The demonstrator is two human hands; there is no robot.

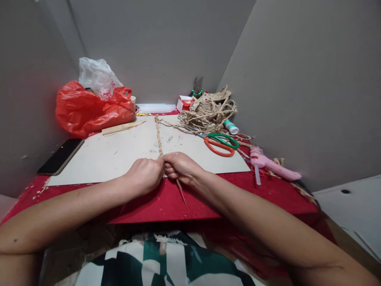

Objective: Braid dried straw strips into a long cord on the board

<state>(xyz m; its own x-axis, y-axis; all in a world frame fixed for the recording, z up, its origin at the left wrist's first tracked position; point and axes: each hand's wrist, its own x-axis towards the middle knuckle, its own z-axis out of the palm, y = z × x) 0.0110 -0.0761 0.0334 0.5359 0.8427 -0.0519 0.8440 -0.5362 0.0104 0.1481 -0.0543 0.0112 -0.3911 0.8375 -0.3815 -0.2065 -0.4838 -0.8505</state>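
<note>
A thin tan braid (158, 137) of straw-like fibre runs from the back of the pale board down to my hands. My left hand (146, 173) is closed around its near end, fingers curled under. Right beside it, touching, my right hand (181, 167) pinches the braid too, with its other fingers folded in. A loose strand tail (182, 194) sticks out below my right hand toward the table's front edge. The exact grip between the fingertips is hidden.
The pale board (119, 155) lies on a red cloth (190, 210). Scissors (220, 143), a braided cord heap (208, 109), a glue stick (231, 127) and a pink glue gun (272, 165) lie right. Left are a phone (61, 157), a red bag (89, 111) and dry strips (123, 127).
</note>
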